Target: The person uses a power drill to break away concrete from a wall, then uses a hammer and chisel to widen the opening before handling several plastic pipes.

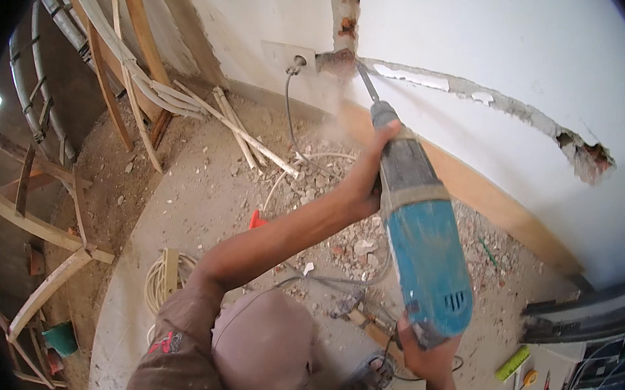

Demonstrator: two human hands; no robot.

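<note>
White plaster wall (536, 59) with chiselled grooves (520, 113) stands above a dusty concrete floor (176, 204); grey-brown masonry rubble (359, 243) lies along the floor's wall-side edge. Coiled cream cable (155, 285) lies near the floor's curved left edge. A teal-and-black power hammer drill (431, 251), slanted, is held off the floor, its long grey steel bit (369, 82) meeting the wall at the groove junction, right of a white square socket plate (275, 54). Left hand (374, 162): fingers wrapped around the tool's black front section. Right hand (423, 354): gripping the rear end; fingertips hidden behind the housing.
</note>
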